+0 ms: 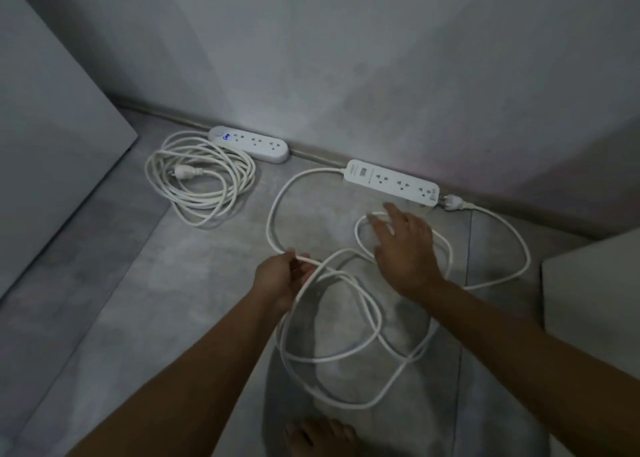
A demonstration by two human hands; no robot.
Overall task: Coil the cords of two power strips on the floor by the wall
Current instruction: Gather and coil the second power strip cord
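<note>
Two white power strips lie along the wall's base. The left strip (250,143) has its cord (199,176) coiled beside it, plug in the middle. The right strip (393,182) has a long white cord (277,214) that lies in loose loops over the floor. My left hand (282,276) grips this cord where several loops cross. My right hand (403,245) reaches forward with spread fingers over a small loop just in front of the right strip, touching the cord. A plug (453,203) sits at the right strip's far end.
A grey panel (52,145) leans at the left. A white box corner (595,290) stands at the right. My bare foot (322,436) is at the bottom, near the lowest cord loop. The floor is grey tile.
</note>
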